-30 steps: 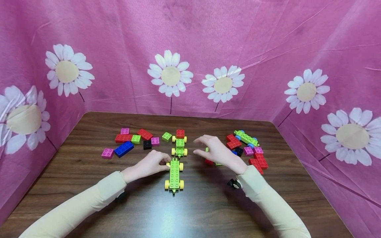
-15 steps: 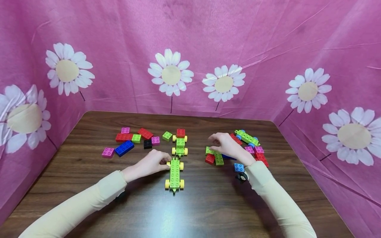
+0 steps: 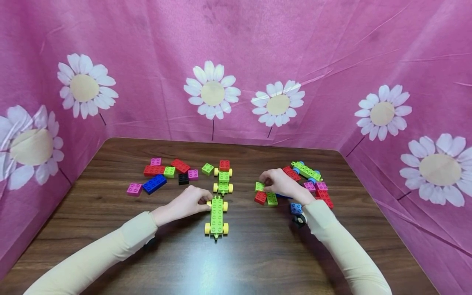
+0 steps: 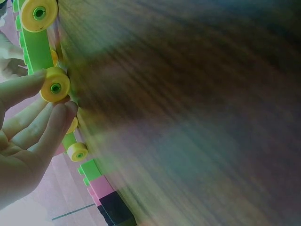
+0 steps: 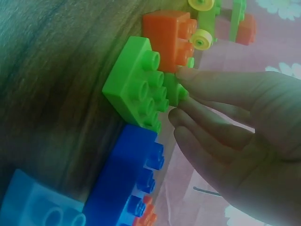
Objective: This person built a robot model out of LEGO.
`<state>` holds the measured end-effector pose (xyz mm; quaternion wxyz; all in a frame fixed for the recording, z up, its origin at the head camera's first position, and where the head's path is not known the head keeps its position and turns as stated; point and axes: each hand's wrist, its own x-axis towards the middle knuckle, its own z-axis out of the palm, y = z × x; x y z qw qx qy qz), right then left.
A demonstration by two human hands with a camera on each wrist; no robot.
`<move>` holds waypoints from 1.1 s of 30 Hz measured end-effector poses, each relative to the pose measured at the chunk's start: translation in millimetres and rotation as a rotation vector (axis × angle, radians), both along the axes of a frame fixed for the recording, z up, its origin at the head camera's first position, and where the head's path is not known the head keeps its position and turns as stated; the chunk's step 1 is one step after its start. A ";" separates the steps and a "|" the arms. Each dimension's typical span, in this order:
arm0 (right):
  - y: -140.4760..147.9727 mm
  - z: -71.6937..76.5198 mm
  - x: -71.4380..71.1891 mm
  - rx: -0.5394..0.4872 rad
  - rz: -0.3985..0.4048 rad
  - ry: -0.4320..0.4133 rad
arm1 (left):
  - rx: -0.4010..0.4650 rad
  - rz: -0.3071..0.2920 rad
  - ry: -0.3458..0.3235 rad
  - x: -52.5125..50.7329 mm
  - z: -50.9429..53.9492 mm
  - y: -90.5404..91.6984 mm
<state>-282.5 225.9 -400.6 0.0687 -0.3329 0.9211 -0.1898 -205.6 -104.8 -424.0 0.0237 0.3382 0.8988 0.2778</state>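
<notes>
My left hand pinches a front yellow wheel of the long green wheeled toy base, thumb on one side and fingers on the other. The base stands lengthwise on the table. Just beyond it is a shorter green wheeled base with a red brick on its far end. My right hand pinches a small green brick between thumb and fingers, the thumb partly covering it in the right wrist view. Right by it are a red brick and a larger green brick.
To the left lie several loose bricks, among them a blue brick and a black one. On the right are a green base with blue wheels, a light blue brick and several red and pink bricks. A daisy-patterned pink cloth surrounds the table.
My right hand has moved right from beside the short base and come down to the small green brick, its fingers drawing together. The left hand stays on the wheel.
</notes>
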 end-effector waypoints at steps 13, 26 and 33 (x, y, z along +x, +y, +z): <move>-7.3 -5.2 -5.3 0.048 0.030 0.034 | 0.003 0.006 -0.010 0.3 -2.2 0.2; -12.0 -3.9 -8.1 0.060 0.024 0.047 | 0.006 0.001 -0.010 -0.4 -1.9 -0.7; -13.9 1.6 -7.7 0.047 -0.005 0.085 | 0.004 0.004 -0.011 -0.3 -0.2 -0.7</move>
